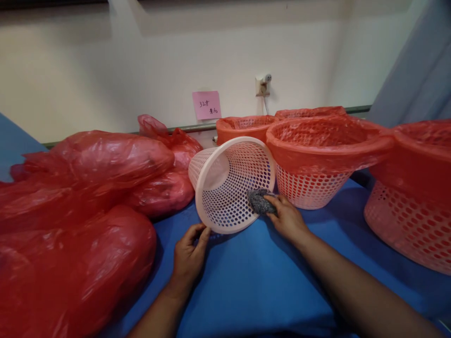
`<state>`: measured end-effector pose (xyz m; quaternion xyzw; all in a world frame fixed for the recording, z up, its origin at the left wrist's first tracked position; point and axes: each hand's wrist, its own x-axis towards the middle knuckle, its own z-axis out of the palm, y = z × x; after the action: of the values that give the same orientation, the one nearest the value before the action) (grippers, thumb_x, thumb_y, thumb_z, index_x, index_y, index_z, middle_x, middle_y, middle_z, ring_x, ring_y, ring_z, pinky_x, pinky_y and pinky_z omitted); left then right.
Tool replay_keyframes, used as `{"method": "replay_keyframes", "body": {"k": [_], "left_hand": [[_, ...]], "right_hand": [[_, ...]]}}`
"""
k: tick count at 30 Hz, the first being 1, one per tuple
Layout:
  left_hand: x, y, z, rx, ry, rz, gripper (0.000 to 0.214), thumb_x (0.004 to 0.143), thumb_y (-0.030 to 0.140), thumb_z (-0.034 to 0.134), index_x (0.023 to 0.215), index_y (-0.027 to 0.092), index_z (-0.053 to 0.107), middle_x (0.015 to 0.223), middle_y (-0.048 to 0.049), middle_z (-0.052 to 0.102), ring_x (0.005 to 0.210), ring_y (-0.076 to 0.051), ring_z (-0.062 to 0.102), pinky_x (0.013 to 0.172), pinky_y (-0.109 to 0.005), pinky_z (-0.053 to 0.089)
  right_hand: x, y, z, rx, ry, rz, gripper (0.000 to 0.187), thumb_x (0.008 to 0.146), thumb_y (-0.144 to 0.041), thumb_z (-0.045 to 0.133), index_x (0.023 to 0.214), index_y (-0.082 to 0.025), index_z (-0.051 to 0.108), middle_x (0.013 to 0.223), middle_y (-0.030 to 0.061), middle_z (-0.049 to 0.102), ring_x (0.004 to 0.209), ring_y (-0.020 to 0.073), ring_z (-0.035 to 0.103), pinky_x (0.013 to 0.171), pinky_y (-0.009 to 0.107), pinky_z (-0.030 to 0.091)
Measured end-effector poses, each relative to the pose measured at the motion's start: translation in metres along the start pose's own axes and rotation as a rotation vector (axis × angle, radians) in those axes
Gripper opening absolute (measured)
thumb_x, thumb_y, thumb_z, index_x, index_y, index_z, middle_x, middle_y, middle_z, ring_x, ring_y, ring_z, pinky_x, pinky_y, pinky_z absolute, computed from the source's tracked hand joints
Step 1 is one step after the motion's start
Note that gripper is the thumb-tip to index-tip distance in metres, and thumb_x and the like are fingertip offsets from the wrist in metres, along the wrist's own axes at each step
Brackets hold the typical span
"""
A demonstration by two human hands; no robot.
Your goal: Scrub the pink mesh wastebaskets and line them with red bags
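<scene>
A pale pink perforated plastic basket (214, 180) lies tilted on its side on the blue-covered table (232, 277), its mouth facing me. The lower left of its rim is pinched between the thumb and fingers of my left hand (190, 251). My right hand (287, 218) grips a dark grey, crumpled scrubbing pad or cloth (260, 202); its exact kind is unclear. This grey piece rests at the basket's right lower rim, partly in front of the opening.
Filled red plastic bags (105, 155) are heaped on the left. Behind and right stand several baskets lined with red bags, among them a near one (306, 183) and one at the right edge (408, 220). A pink note (206, 105) and a socket (262, 87) are on the wall.
</scene>
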<state>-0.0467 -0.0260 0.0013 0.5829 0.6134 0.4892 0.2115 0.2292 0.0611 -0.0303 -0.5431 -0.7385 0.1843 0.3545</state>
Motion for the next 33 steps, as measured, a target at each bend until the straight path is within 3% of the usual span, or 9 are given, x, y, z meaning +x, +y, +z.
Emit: {"method": "replay_keyframes", "body": {"k": [4, 8, 11, 16, 22, 25, 27, 31, 33], "left_hand": [[0.002, -0.005, 0.012, 0.022, -0.305, -0.010, 0.033, 0.086, 0.043, 0.061, 0.105, 0.019, 0.072, 0.104, -0.0061, 0.077, 0.095, -0.023, 0.071, 0.088, -0.035, 0.056], [0.004, -0.010, 0.014, 0.042, -0.295, -0.011, 0.031, 0.086, 0.042, 0.059, 0.097, 0.017, 0.074, 0.096, -0.0063, 0.078, 0.088, -0.023, 0.072, 0.084, -0.034, 0.056], [0.003, -0.007, 0.007, 0.053, -0.130, 0.013, 0.031, 0.086, 0.046, 0.061, 0.091, 0.018, 0.072, 0.088, -0.0041, 0.076, 0.082, -0.021, 0.069, 0.078, -0.030, 0.055], [0.003, -0.001, -0.002, 0.028, 0.152, 0.026, 0.033, 0.084, 0.051, 0.063, 0.086, 0.018, 0.068, 0.082, -0.0024, 0.072, 0.078, -0.019, 0.066, 0.077, -0.027, 0.054], [0.005, -0.005, 0.013, 0.023, -0.246, -0.022, 0.033, 0.085, 0.046, 0.062, 0.098, 0.017, 0.073, 0.099, -0.0067, 0.077, 0.090, -0.023, 0.071, 0.085, -0.035, 0.056], [0.004, -0.007, 0.013, 0.043, -0.260, -0.003, 0.031, 0.086, 0.045, 0.060, 0.096, 0.018, 0.073, 0.096, -0.0061, 0.078, 0.088, -0.023, 0.071, 0.084, -0.035, 0.056], [0.003, -0.006, 0.008, 0.049, -0.181, 0.028, 0.030, 0.087, 0.045, 0.060, 0.092, 0.018, 0.072, 0.090, -0.0044, 0.076, 0.083, -0.021, 0.070, 0.080, -0.031, 0.055], [0.001, -0.001, -0.002, 0.027, 0.071, 0.043, 0.029, 0.086, 0.046, 0.062, 0.088, 0.018, 0.068, 0.084, -0.0022, 0.073, 0.078, -0.018, 0.066, 0.076, -0.027, 0.053], [0.002, 0.000, -0.002, 0.007, 0.084, 0.037, 0.030, 0.086, 0.047, 0.062, 0.090, 0.018, 0.068, 0.084, -0.0021, 0.073, 0.078, -0.018, 0.066, 0.076, -0.027, 0.053]], "right_hand": [[-0.010, -0.019, 0.009, 0.210, -0.261, -0.179, 0.058, 0.081, -0.011, 0.066, 0.136, -0.029, 0.057, 0.126, 0.0062, 0.058, 0.117, 0.0208, 0.059, 0.105, 0.039, 0.046], [-0.017, -0.033, 0.019, 0.485, -0.430, -0.316, 0.060, 0.078, -0.017, 0.075, 0.134, -0.031, 0.059, 0.125, 0.0036, 0.062, 0.118, 0.0189, 0.059, 0.107, 0.039, 0.046], [-0.009, -0.021, 0.016, 0.457, -0.284, -0.275, 0.056, 0.080, -0.017, 0.071, 0.132, -0.031, 0.060, 0.127, 0.0042, 0.062, 0.119, 0.0199, 0.059, 0.108, 0.042, 0.045], [0.006, 0.004, 0.000, 0.116, 0.070, 0.010, 0.056, 0.084, -0.017, 0.062, 0.139, -0.027, 0.055, 0.132, 0.0096, 0.055, 0.121, 0.0251, 0.056, 0.107, 0.046, 0.045], [-0.012, -0.023, 0.010, 0.286, -0.301, -0.203, 0.058, 0.080, -0.012, 0.068, 0.134, -0.031, 0.059, 0.123, 0.0052, 0.061, 0.114, 0.0197, 0.060, 0.104, 0.038, 0.048], [-0.017, -0.031, 0.016, 0.458, -0.411, -0.289, 0.059, 0.078, -0.016, 0.073, 0.134, -0.032, 0.059, 0.123, 0.0029, 0.063, 0.115, 0.0183, 0.061, 0.104, 0.037, 0.047], [-0.013, -0.026, 0.014, 0.447, -0.352, -0.272, 0.059, 0.079, -0.016, 0.072, 0.134, -0.031, 0.059, 0.126, 0.0035, 0.062, 0.117, 0.0191, 0.060, 0.106, 0.040, 0.046], [0.002, -0.003, 0.000, 0.190, -0.010, -0.062, 0.056, 0.085, -0.017, 0.064, 0.139, -0.027, 0.055, 0.133, 0.0087, 0.056, 0.122, 0.0231, 0.057, 0.109, 0.044, 0.044], [0.005, 0.003, -0.004, 0.062, 0.056, 0.015, 0.057, 0.085, -0.017, 0.063, 0.140, -0.025, 0.054, 0.133, 0.0111, 0.055, 0.122, 0.0256, 0.056, 0.108, 0.046, 0.045]]}}
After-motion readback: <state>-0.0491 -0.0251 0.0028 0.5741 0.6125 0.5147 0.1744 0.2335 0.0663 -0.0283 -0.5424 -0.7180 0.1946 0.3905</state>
